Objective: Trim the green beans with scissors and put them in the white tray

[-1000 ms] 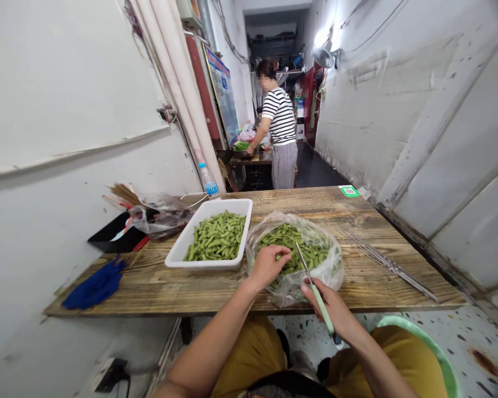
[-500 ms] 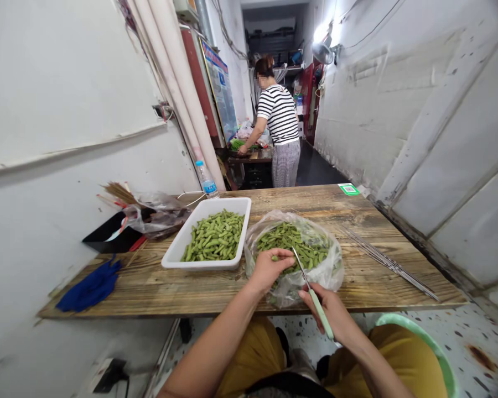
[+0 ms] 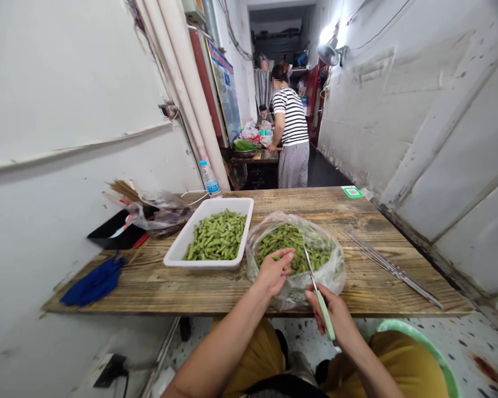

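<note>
A clear plastic bag (image 3: 332, 273) full of green bean pods (image 3: 286, 239) lies on the wooden table (image 3: 369, 287) in front of me. My left hand (image 3: 274, 272) rests at the bag's near edge, fingers pinched on a bean pod. My right hand (image 3: 336, 318) is closed round the pale green handle of a pair of scissors (image 3: 317, 287), whose blades point up into the bag. A white rectangular tray (image 3: 178, 251) holding cut pods stands to the left of the bag.
A blue cloth (image 3: 93, 282), a black tray (image 3: 116, 235) with a plastic bag and sticks, and a water bottle (image 3: 209, 179) sit at the left. Metal skewers (image 3: 392, 268) lie at the right. A green bin (image 3: 435, 354) stands by my knee. A person in a striped shirt (image 3: 292, 132) works down the corridor.
My left hand has drawn back from inside the bag to its near edge with a pod. The scissors have shifted slightly right. The person in the corridor has stepped farther away.
</note>
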{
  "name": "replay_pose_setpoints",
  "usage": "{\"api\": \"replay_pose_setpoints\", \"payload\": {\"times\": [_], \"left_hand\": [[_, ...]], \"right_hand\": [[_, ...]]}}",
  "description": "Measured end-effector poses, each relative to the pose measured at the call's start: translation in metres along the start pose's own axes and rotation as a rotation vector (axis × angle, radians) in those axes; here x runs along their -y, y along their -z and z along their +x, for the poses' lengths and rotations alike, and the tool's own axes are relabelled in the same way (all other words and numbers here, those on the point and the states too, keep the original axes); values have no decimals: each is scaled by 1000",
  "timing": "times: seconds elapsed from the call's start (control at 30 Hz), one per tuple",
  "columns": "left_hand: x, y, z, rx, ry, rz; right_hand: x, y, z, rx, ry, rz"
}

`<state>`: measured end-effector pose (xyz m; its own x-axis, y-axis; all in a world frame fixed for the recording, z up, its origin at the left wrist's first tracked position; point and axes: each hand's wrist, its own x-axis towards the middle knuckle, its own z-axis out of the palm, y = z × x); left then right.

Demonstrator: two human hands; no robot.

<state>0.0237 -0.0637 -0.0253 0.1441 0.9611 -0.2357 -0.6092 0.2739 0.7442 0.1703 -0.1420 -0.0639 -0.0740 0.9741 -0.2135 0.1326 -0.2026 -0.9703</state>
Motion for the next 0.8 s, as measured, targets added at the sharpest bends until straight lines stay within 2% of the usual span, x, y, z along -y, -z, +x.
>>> {"api": "replay_pose_setpoints", "payload": {"times": [0.13, 0.37, 0.57, 0.8], "left_hand": [[-3, 6, -2, 60, 90, -75], [-1, 2, -9, 25, -94, 194], [-2, 4, -14, -7, -113, 319], [-7, 4, -18, 7, -110, 338]], "right_hand": [[-3, 0, 0, 28, 14, -14], [5, 5, -3, 64, 44, -114], [15, 9, -11, 184, 57, -157], [27, 9, -15, 186, 58, -185]]}}
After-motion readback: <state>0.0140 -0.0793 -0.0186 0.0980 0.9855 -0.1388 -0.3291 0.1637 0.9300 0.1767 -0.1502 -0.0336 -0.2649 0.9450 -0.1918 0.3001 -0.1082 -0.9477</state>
